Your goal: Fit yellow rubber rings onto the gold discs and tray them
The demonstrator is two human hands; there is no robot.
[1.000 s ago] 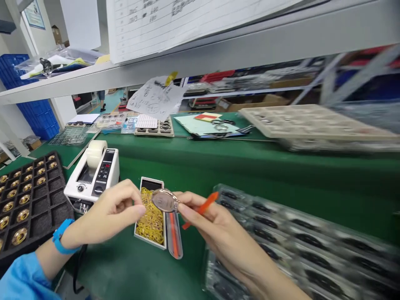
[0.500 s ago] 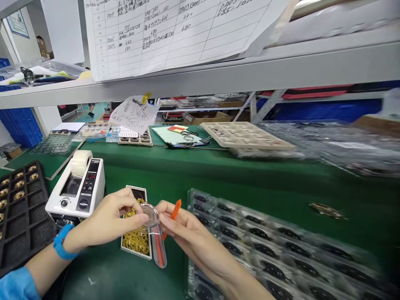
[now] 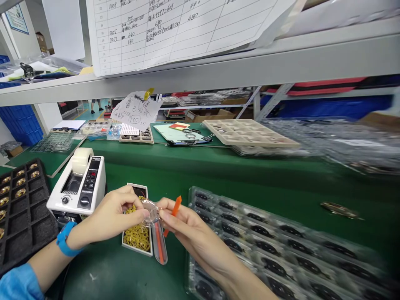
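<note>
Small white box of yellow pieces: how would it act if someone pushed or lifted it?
The shallow white rectangular box would probably slide rather than tip, since it lies flat and low on the green work surface. The small yellow pieces look loose and uncovered, so they might spill if tilted.

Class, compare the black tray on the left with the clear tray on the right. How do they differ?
The black tray is dark and opaque; the clear tray is see-through.
The black tray holds round gold pieces and has empty compartments; the clear tray holds black pieces.
Both are divided into rows of compartments.
</note>
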